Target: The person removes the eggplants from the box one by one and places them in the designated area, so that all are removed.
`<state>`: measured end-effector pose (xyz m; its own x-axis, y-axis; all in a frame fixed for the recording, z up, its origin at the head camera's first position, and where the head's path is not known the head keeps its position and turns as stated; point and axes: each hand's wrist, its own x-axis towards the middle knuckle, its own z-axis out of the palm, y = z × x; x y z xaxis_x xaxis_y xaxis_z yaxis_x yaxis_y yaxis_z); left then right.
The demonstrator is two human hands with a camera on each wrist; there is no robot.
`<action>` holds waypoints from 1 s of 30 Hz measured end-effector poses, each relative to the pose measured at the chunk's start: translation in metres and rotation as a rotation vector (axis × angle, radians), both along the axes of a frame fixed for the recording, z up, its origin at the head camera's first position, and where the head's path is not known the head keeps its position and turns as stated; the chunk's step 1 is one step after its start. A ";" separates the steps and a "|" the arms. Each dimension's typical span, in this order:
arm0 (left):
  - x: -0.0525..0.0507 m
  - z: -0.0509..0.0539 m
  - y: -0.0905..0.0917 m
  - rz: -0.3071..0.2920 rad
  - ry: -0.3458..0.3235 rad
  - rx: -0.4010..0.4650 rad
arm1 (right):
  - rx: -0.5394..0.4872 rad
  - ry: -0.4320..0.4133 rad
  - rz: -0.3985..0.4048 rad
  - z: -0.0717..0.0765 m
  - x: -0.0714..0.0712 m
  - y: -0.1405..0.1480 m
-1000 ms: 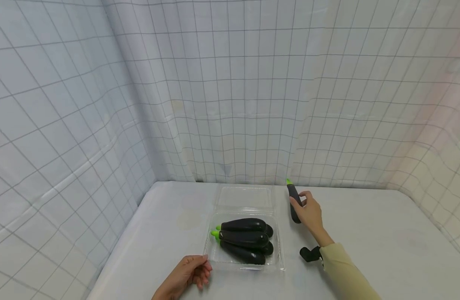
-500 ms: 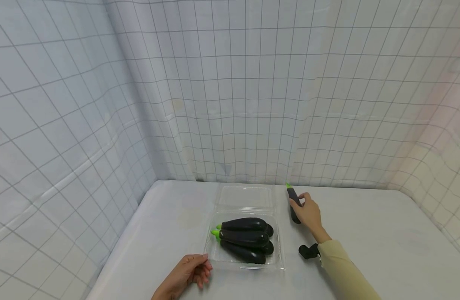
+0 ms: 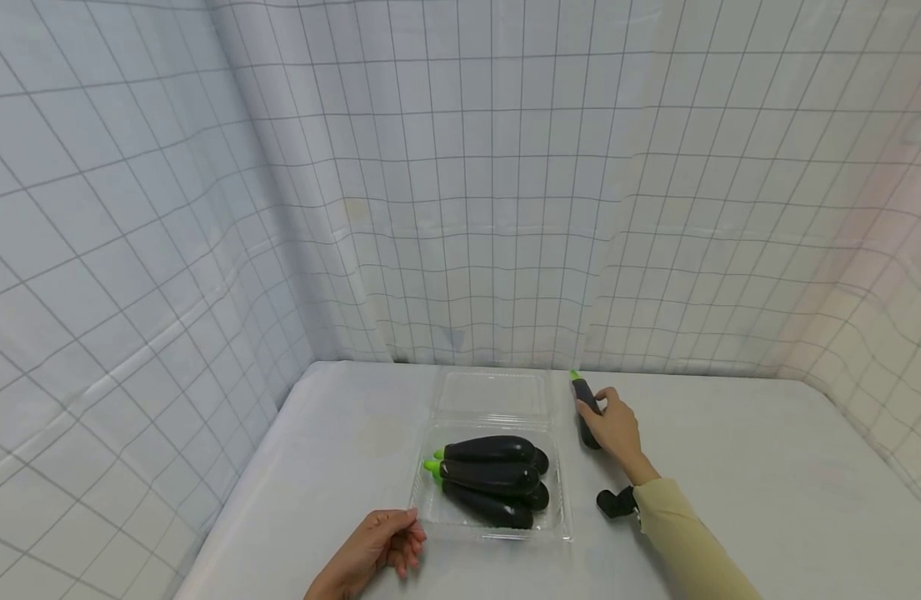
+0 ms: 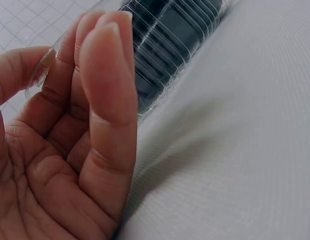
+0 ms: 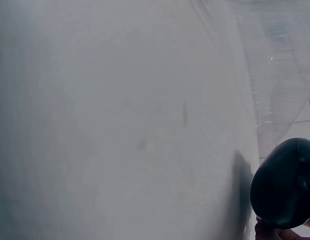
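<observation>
A clear plastic clamshell box (image 3: 430,517) stands with its lid (image 3: 492,395) laid back behind it, and several dark eggplants (image 3: 490,477) with green stems are piled inside. My left hand (image 3: 373,546) pinches the box's front left corner between thumb and fingers; in the left wrist view the thumb and fingers (image 4: 107,75) are on the clear rim. Right of the box, my right hand (image 3: 613,429) grips one eggplant (image 3: 586,392), its green stem pointing to the back. The eggplant's rounded end (image 5: 285,185) shows in the right wrist view, where the hand is mostly hidden.
Everything rests on a white-covered table (image 3: 745,467). White grid-patterned curtains (image 3: 460,208) hang behind it and at both sides. A black wrist-worn device (image 3: 616,502) shows beside the right sleeve (image 3: 678,533).
The right hand, with the eggplant in its grip, has shifted slightly left and toward the front. My left hand stays at the box corner, and the box is unmoved.
</observation>
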<state>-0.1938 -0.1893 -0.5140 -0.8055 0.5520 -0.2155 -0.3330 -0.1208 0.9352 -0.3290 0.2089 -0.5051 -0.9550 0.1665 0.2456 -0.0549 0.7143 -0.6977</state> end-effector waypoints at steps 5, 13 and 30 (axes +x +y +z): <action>0.000 -0.001 -0.001 -0.005 0.006 0.000 | 0.022 -0.007 -0.008 -0.001 0.000 0.001; 0.000 -0.002 -0.001 -0.014 -0.001 0.003 | 0.032 -0.010 -0.008 -0.002 -0.002 0.001; -0.001 0.000 -0.001 -0.005 -0.012 0.005 | 0.067 -0.081 -0.009 0.007 -0.001 -0.001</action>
